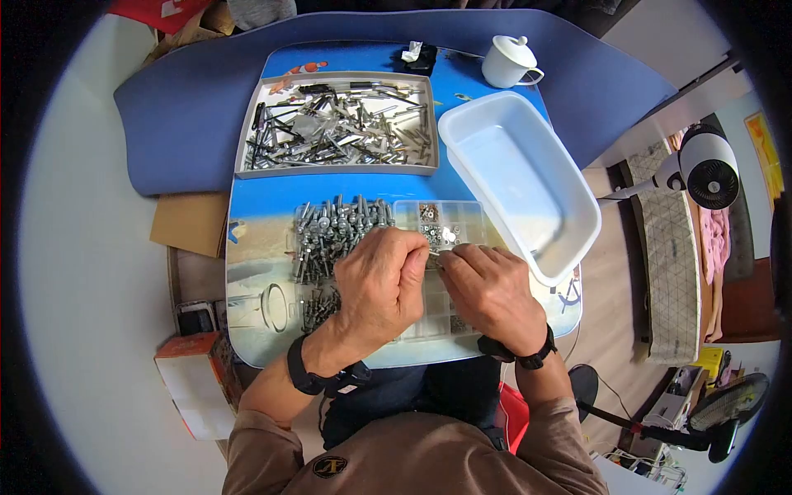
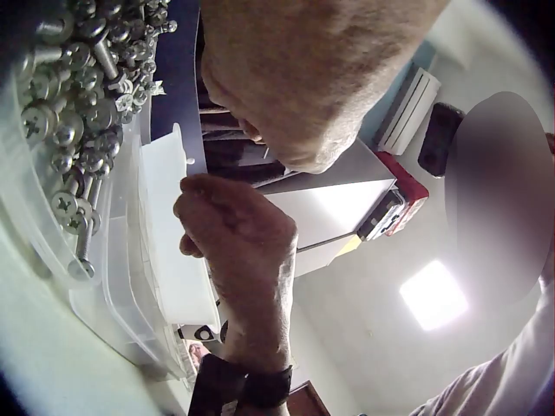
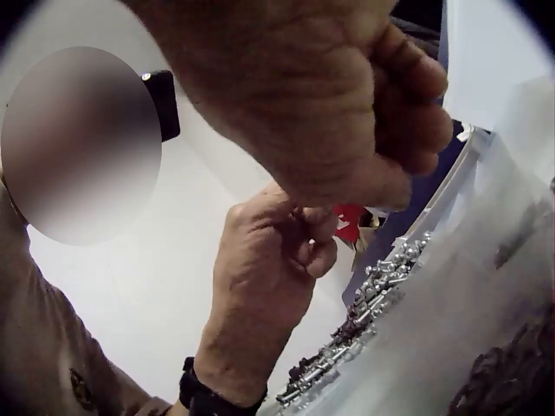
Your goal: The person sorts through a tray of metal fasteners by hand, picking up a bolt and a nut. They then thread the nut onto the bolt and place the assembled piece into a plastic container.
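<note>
A clear compartment box (image 1: 437, 216) lies on the blue table, with its left cells full of silver screws (image 1: 338, 227) and smaller bits in the cells to the right. Both hands hover over its middle with curled fingers. My left hand (image 1: 419, 254) and right hand (image 1: 450, 261) meet fingertip to fingertip and pinch a tiny metal piece (image 1: 435, 256), too small to name. The left wrist view has the right hand (image 2: 238, 243) beside the screws (image 2: 69, 104). In the right wrist view the left hand (image 3: 277, 251) is curled above the screws (image 3: 373, 277).
A grey tray (image 1: 247, 157) of long bolts and metal parts sits at the back of the table. An empty white tub (image 1: 569, 206) stands at the right and a white lidded cup (image 1: 510, 62) behind it. Cardboard (image 1: 194, 223) lies left of the table, a fan (image 1: 709, 169) stands to the right.
</note>
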A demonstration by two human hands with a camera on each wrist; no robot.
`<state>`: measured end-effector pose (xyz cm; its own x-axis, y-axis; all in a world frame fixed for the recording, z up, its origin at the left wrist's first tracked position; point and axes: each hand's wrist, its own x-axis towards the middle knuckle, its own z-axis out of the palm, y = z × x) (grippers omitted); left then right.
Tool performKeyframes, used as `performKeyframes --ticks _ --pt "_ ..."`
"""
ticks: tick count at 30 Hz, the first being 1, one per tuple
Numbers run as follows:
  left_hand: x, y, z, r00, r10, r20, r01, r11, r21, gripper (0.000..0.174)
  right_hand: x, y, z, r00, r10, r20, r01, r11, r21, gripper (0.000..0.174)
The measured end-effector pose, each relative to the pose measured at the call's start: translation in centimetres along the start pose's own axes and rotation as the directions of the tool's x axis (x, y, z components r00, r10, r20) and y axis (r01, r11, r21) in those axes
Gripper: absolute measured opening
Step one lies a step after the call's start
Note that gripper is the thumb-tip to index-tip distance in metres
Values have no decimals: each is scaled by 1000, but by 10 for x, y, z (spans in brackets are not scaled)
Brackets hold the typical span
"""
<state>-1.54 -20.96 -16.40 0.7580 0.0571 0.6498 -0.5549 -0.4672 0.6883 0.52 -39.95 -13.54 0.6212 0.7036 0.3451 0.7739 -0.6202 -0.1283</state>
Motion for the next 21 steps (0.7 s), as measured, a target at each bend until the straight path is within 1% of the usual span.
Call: performKeyframes --ticks 1,2,4,5,7,8,11,14,15,16,17,18,19,20,21 --pt "-1 0 0 1000 1 7 -1 1000 -4 3 2 1 3 999 -1 34 2 1000 -13 31" --pt "-1 -1 -1 1000 2 13 -2 1000 -6 3 2 3 7 999 -3 35 4 1000 -12 31" --pt "-1 -1 0 1000 1 10 0 1000 -18 3 1 7 12 1000 -15 8 15 999 38 31" --pt "-1 -1 0 1000 2 7 -2 999 -32 3 1 7 12 1000 -17 10 17 999 39 31" --pt "-2 -1 0 1000 1 7 -1 999 -33 3 1 6 10 999 22 -49 -21 1000 18 31" --pt "-2 -1 1 1000 3 8 -3 999 -35 3 -1 5 6 999 23 -48 -22 1000 18 31" --pt "-2 1 -1 1000 -16 16 17 999 -42 3 -15 0 -14 999 -36 -23 36 999 -14 33" --pt "-2 2 -2 999 23 40 -20 998 -65 2 -37 -13 -27 999 -21 -51 20 1000 -2 36" --pt "-2 4 -1 999 24 44 -21 998 -67 2 -43 -18 -32 996 20 -84 -18 999 32 39" --pt "-3 8 -2 995 29 94 -17 992 -125 3 -48 -22 -35 991 65 -117 -57 996 67 42" --pt "-4 11 0 989 38 145 -11 983 -182 4 -53 -24 -34 990 74 -118 -66 996 67 42" --pt "-6 12 3 978 74 197 -30 975 -221 6 -56 -27 -32 982 112 -150 -100 991 88 44" --pt "-10 13 7 976 76 206 -29 974 -225 6 -58 -29 -31 972 152 -180 -133 985 112 47" --pt "-17 15 11 953 100 286 -27 968 -249 8 -60 -29 -31 973 150 -177 -131 985 115 52" --pt "-22 17 14 924 125 361 -25 963 -270 10 -62 -28 -28 971 155 -180 -136 984 117 52"
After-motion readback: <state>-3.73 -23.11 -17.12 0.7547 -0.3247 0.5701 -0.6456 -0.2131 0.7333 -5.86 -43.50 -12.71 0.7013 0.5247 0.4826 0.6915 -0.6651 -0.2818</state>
